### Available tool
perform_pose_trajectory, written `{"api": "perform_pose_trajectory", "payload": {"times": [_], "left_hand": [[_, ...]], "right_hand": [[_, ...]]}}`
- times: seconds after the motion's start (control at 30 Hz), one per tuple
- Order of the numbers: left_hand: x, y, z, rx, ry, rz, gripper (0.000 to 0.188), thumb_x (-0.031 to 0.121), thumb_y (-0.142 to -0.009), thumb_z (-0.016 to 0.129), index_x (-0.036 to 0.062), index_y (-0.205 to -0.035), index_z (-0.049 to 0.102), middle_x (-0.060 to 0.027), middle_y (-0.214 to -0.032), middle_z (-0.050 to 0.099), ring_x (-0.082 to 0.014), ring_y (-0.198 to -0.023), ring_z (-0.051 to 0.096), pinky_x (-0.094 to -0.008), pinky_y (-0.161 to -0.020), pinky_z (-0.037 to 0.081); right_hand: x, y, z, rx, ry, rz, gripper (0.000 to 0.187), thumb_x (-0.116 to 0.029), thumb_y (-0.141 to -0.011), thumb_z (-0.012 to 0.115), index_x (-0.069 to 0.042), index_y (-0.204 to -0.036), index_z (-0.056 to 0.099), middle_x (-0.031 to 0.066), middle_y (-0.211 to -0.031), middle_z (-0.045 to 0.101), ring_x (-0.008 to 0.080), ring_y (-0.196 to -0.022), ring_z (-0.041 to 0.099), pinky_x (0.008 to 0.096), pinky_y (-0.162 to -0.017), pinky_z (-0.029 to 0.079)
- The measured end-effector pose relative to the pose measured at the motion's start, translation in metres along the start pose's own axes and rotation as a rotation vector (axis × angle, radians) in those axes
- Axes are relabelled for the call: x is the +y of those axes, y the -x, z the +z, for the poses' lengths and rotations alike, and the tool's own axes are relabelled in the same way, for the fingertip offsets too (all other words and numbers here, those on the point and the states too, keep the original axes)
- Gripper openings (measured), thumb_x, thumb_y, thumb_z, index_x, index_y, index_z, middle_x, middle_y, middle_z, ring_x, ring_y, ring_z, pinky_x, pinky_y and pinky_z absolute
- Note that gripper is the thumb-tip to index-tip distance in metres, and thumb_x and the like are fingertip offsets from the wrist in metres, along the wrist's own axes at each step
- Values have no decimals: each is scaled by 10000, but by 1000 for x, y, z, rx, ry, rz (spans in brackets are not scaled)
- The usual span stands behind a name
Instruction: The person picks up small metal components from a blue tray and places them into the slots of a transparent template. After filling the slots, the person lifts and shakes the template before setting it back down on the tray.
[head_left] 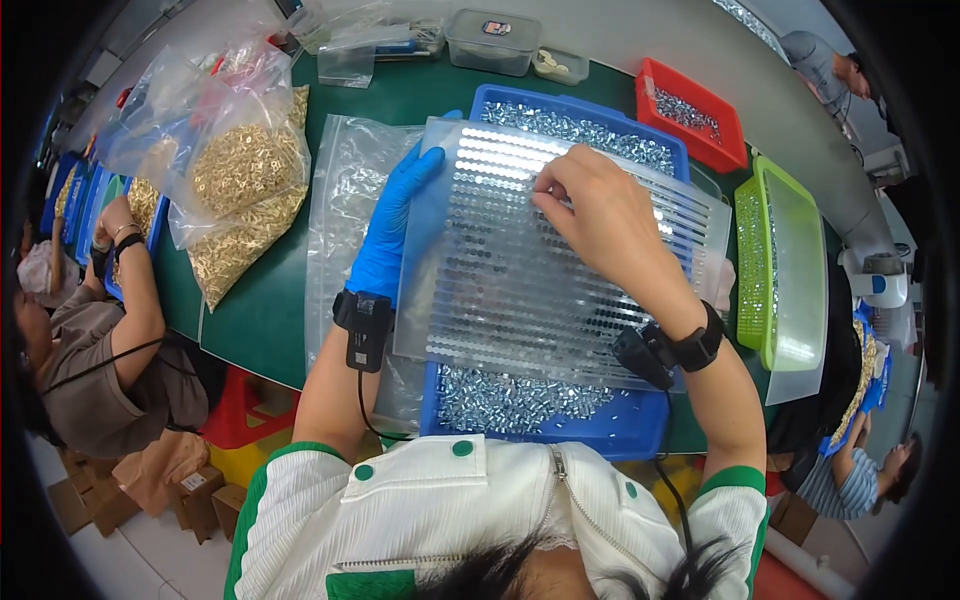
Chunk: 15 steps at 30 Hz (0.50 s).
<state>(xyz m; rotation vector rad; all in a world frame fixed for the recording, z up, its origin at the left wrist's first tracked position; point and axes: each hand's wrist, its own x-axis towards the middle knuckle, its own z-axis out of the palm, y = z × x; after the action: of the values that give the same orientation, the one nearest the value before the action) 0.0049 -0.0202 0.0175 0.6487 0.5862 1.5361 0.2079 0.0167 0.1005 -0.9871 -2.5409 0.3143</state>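
Note:
A clear plastic plate with many rows of small shiny metal pieces lies across a blue tray of small silvery metal parts. My left hand, in a blue glove, grips the plate's left edge, fingers at its upper left corner. Bare, my right hand is over the upper middle of the plate, thumb and index finger curled together near the rows. Whatever is between those fingertips is too small to make out. Silvery parts show in the tray beyond and below the plate.
Clear bags lie left of the plate, near a bag of brass-coloured parts. A red bin and a green basket stand right. Lidded plastic boxes line the back. Co-workers sit at both sides.

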Motion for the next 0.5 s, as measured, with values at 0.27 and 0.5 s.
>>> {"api": "perform_pose_trajectory", "payload": {"times": [0.27,0.5], "left_hand": [[-3,-3,6,27,-36,43,654,262,-846,572,-16,-1358,276,-139,-1333,391,-221,-1217,397,-311,-1026,300],[-4,-2,4,44,-7,-9,652,264,-844,580,-17,-1352,284,-138,-1321,404,-224,-1219,397,-316,-1034,293]], "right_hand": [[26,5,-24,75,-669,271,72,-108,-822,585,-42,-851,583,52,-763,539,137,-688,529,271,-599,433],[33,14,-12,-50,-656,315,80,-90,-810,591,-23,-852,578,57,-726,532,140,-651,517,272,-574,426]]}}
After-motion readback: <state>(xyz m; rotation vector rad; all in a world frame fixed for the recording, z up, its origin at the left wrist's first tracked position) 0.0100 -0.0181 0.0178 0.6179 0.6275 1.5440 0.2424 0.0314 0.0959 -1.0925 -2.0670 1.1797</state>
